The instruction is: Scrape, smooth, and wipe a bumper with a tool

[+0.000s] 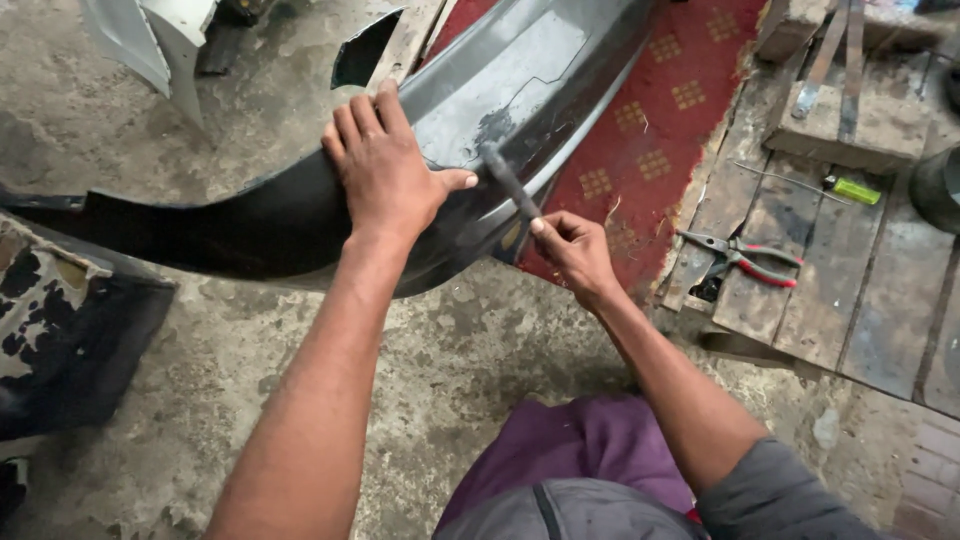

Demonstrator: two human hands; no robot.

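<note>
A long dark grey car bumper (530, 70) lies across a concrete floor, curving from the left edge up to the top middle. My left hand (385, 165) rests flat on its curved corner, fingers spread, holding nothing. My right hand (573, 250) grips the handle of a thin dark tool (510, 180). The tool's tip touches the bumper's surface just right of my left thumb, at a scuffed patch.
A red patterned carpet (660, 110) lies under the bumper's right side. Wooden planks (800, 270) at the right carry red-handled pliers (745, 255) and a small green screwdriver (855, 190). A worn dark panel (70, 330) sits at the left, a white part (150, 40) at top left.
</note>
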